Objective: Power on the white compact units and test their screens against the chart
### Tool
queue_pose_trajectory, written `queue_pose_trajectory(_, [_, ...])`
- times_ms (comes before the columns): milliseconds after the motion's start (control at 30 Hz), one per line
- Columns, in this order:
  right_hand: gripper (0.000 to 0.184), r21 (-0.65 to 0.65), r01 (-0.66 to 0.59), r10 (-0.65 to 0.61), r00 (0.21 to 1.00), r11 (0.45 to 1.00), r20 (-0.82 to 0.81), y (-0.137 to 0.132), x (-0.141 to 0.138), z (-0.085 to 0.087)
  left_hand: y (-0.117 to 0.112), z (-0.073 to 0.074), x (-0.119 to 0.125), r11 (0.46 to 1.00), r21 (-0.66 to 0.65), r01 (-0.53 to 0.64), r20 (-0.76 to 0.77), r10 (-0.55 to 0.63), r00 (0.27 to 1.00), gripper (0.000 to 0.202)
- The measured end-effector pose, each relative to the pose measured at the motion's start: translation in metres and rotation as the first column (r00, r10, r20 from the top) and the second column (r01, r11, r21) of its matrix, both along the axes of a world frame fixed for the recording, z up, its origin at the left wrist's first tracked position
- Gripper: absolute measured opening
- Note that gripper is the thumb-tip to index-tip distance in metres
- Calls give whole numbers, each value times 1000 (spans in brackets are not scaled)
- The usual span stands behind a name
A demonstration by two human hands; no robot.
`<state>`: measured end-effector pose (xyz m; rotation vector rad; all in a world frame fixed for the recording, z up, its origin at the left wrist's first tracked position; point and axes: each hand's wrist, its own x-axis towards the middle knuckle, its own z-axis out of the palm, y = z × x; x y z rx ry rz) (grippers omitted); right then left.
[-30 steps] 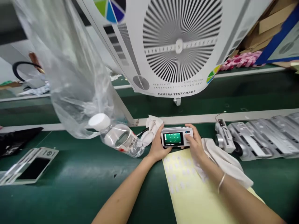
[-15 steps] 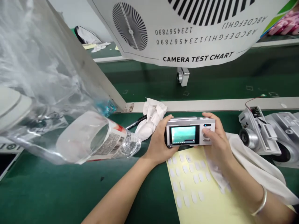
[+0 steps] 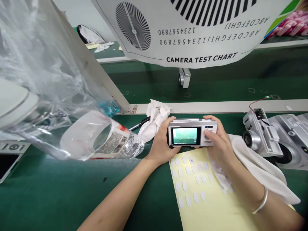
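Note:
Between both hands I hold a silver digital camera [image 3: 192,132], its lit screen towards me showing a greenish picture. My left hand [image 3: 162,141] grips the camera's left end, thumb at the top corner. My right hand [image 3: 220,138] wraps the right end, with the thumb on the buttons beside the screen and a finger along the top edge. Below the camera lies a yellow sheet [image 3: 199,211] with rows of small white stickers. A white cloth [image 3: 260,166] lies partly under my right forearm. Left of the camera are a crumpled white tissue [image 3: 156,120] and a black pen [image 3: 141,123].
A camera test chart [image 3: 204,48] hangs above. Clear plastic with a cut bottle [image 3: 115,141] takes up the left side. Partly opened silver cameras [image 3: 262,134] stand at the right. Another small camera [image 3: 184,78] sits on the green surface beyond the white rail [image 3: 216,106].
The view has shifted slightly, and the held camera appears a little further left and higher. Its screen picture has changed from a blurred green to a clearer view. Both hands keep their grip.

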<state>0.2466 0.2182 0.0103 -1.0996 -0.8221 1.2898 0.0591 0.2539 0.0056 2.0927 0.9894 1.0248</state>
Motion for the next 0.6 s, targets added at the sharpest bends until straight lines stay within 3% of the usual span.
queue_pose_trajectory(100, [35, -7, 8, -9, 999, 1000, -37, 1, -1, 1, 1, 0, 0, 1000, 0, -2, -1, 2, 1000, 71])
queue_pose_trajectory(333, [42, 36, -99, 101, 993, 994, -58, 1, 2, 0, 3, -2, -1, 1000, -1, -7, 10, 7, 1000, 74])
queue_pose_trajectory(600, [39, 9, -50, 50, 998, 999, -24, 2, 3, -1, 1, -1, 0, 999, -32, -19, 8, 19, 1000, 73])
